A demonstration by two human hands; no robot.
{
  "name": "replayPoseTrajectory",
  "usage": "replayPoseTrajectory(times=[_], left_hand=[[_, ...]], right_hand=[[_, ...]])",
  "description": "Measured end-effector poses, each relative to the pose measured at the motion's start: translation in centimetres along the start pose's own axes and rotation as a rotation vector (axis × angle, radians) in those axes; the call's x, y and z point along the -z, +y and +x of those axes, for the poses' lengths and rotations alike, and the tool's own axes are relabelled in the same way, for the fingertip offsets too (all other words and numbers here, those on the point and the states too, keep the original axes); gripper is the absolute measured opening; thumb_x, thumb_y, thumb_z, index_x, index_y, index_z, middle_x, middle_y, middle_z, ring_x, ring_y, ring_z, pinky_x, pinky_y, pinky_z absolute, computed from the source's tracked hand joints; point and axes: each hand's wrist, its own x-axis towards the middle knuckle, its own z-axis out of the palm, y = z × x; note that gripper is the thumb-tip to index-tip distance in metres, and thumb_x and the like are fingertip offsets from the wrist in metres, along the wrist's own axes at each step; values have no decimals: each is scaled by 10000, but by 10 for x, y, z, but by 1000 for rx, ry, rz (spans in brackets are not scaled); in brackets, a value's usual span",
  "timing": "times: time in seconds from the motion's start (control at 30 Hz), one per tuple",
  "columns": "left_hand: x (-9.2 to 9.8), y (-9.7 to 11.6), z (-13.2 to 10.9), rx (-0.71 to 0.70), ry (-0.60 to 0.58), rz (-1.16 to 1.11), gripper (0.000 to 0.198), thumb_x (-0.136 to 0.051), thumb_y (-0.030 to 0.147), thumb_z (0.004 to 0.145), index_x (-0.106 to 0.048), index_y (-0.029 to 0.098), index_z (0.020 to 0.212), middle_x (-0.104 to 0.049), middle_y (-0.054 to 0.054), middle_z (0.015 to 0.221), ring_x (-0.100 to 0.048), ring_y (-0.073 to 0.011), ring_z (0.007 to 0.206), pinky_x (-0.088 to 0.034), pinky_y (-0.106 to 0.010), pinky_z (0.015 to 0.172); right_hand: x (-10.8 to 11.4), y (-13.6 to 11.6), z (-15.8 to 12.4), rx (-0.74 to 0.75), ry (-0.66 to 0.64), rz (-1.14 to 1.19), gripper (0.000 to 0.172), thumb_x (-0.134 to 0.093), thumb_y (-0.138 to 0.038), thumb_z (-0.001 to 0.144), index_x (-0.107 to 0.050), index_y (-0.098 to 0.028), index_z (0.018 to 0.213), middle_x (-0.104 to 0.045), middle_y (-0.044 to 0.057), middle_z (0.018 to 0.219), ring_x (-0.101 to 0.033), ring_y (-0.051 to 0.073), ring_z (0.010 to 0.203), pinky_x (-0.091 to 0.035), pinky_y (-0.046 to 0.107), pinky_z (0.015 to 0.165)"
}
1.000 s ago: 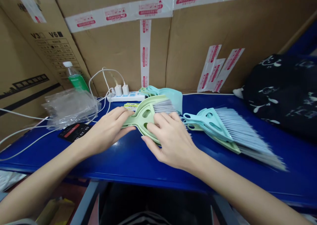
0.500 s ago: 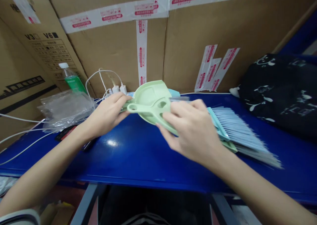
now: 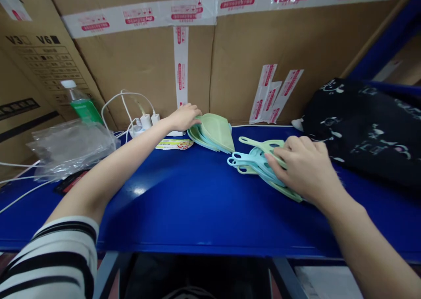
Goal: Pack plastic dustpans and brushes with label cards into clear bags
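Observation:
My left hand (image 3: pixel 186 117) reaches to the back of the table, its fingers closed at the handle end of a light green dustpan (image 3: pixel 217 130). That dustpan lies on top of a stack of dustpans, with pale blue and green edges showing beneath. To the right, my right hand (image 3: pixel 301 165) grips the head end of a light green hand brush (image 3: pixel 255 143), whose looped handle points left. Under it is a pile of pale blue brushes (image 3: pixel 250 159) and green ones. My right hand hides the bristles.
A clear plastic bag (image 3: pixel 72 145) and a green-labelled bottle (image 3: pixel 84 108) stand at the left, near white chargers (image 3: pixel 146 121) and cables. A yellow packet (image 3: pixel 174 144) lies by the dustpans. A black patterned bag (image 3: pixel 358 136) fills the right. Cardboard (image 3: pixel 250 40) walls the back.
My hands have moved apart. The dustpan has gone back onto the stack with my left hand; the brush has moved right onto the pile with my right hand.

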Motion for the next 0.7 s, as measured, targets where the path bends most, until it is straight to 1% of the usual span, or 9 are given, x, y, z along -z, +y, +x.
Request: replayPoseTrajectory(times=[0.1,0.2,0.3,0.37,0.43,0.53,0.6,0.7], left_hand=[[-4,-1,12,32,-71,4,361,-401,301,940,-573,130,1208,-582,-139,1211,-493,-272,1162,-377,-379,955],[-7,0,20,31,-100,2,373,-411,286,929,-565,147,1239,-576,-136,1231,-488,-268,1176,-367,-372,968],[-8,-1,26,28,-127,-5,380,-442,281,908,-569,176,1250,-583,-122,1227,-501,-260,1167,-372,-359,964],[-8,-2,28,31,-147,-11,381,-462,279,895,-579,175,1242,-591,-122,1215,-520,-258,1149,-382,-348,953],[-5,-6,28,34,-168,-17,380,-482,280,881,-593,167,1226,-599,-121,1205,-542,-253,1125,-393,-332,939],[0,-13,26,32,-209,-25,388,-494,291,868,-593,168,1223,-601,-108,1202,-563,-235,1098,-403,-309,932],[2,-16,25,37,-242,-22,403,-482,297,869,-576,170,1240,-599,-102,1204,-565,-228,1098,-407,-307,936],[5,-16,25,57,-281,-1,421,-466,301,871,-555,157,1257,-586,-109,1220,-559,-231,1108,-417,-316,937]], right_hand=[[-5,0,-4,-30,-9,87,498,-321,-377,939,-642,-168,620,-601,161,789,-520,256,711,-371,349,580],[-6,0,-5,-53,-53,212,480,-324,-388,942,-632,-170,646,-627,189,897,-560,265,748,-428,376,626],[-6,-2,-5,-72,-140,282,465,-312,-416,943,-575,-188,635,-639,172,863,-579,255,715,-447,374,616],[-5,-3,-5,-93,-169,302,449,-318,-456,934,-535,-200,635,-630,139,796,-574,242,683,-439,359,582],[-4,-3,-5,-107,-168,315,433,-347,-511,911,-510,-209,647,-610,110,744,-566,236,665,-429,347,560],[-3,-3,-6,-101,-150,325,413,-389,-552,883,-479,-217,658,-612,118,753,-572,248,679,-441,360,567],[-2,-3,-7,-93,-137,330,387,-417,-533,878,-436,-229,638,-622,139,788,-583,259,697,-449,367,567],[0,-3,-9,-76,-105,349,381,-448,-493,879,-357,-250,601,-616,147,801,-581,258,688,-433,358,521]])
